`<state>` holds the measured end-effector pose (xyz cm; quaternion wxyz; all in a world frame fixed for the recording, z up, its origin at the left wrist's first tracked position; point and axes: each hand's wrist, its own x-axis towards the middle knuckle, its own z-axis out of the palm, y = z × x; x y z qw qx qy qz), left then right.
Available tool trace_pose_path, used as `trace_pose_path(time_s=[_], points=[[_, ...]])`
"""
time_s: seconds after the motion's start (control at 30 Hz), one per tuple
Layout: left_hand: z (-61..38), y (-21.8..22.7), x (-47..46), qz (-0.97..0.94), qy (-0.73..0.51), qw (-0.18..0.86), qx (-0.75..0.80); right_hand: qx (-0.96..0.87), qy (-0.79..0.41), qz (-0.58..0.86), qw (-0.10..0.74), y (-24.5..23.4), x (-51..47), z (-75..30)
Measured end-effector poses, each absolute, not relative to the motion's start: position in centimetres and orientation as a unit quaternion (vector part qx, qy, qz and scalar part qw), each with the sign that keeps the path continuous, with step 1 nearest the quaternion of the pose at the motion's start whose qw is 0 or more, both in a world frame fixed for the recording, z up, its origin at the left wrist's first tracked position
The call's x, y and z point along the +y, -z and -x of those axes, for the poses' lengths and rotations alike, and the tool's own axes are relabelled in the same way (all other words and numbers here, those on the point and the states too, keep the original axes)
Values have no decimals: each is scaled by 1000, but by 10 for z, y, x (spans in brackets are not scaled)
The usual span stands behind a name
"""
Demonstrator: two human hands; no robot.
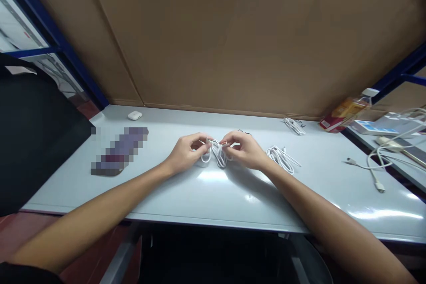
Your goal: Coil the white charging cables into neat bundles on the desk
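I see a pale grey, glossy worktop (213,195) with glare patches, backed by a big brown cardboard sheet (233,31) and framed by blue shelving posts (49,31). At the middle of it my left hand (186,153) and right hand (244,150) meet, both pinched shut on a white coiled cable (218,153) that sits just above the surface between them. Just beside the right hand lies a second coiled cable (282,158); a third bundle (294,125) rests near the cardboard. A small white earbud case (135,115) sits far left at the back, a loose white cable (376,164) trails off the right edge, and a bottle (348,113) lies tipped in the right corner
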<state>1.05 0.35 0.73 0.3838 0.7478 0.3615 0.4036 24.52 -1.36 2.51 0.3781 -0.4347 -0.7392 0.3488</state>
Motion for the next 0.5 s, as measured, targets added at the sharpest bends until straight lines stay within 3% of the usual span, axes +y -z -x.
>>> trace_pose_path(time_s=[0.07,0.27,0.5], points=[[-5,-12,10,-704,-417,411,402,-709,-361,467,387,-33,-10,-254],[18,-23,38,-614,-522,343,483,-610,-396,538,426,-61,-2,-287],[28,-30,49,-532,-573,346,518,-604,-432,579,337,-75,0,-315]])
